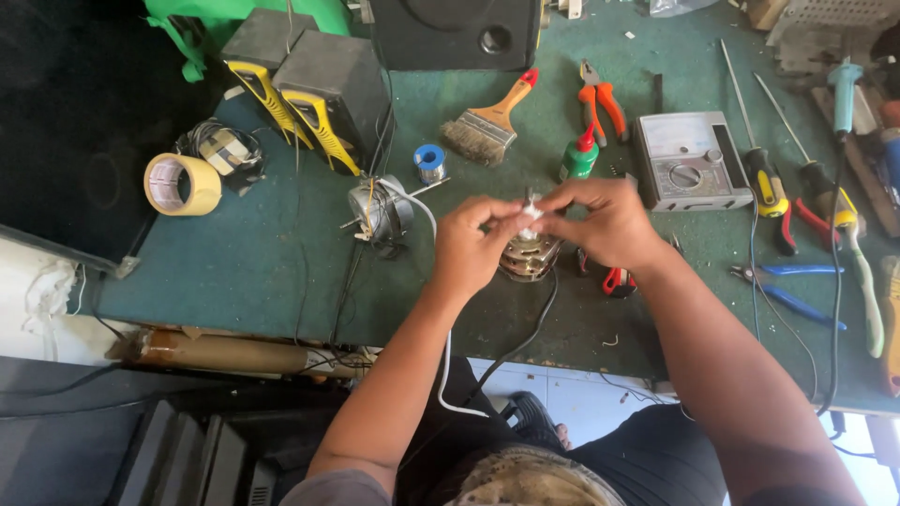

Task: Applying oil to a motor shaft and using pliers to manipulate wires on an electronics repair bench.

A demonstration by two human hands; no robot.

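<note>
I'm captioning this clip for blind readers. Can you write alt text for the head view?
Two hands, left hand and right hand, pinch a small white piece above a motor on a green bench. Around them lie a second motor, tape roll, brush, pliers, meter and screwdrivers.

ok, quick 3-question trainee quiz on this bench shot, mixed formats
1. True or false: both hands pinch a small white piece above the motor.
2. Which lies nearest the green glue bottle? A) tape roll B) orange-handled pliers C) blue-handled pliers
3. Fill in: the paintbrush has an orange and ____ handle.

Key: 1 true; 2 B; 3 red.
</note>
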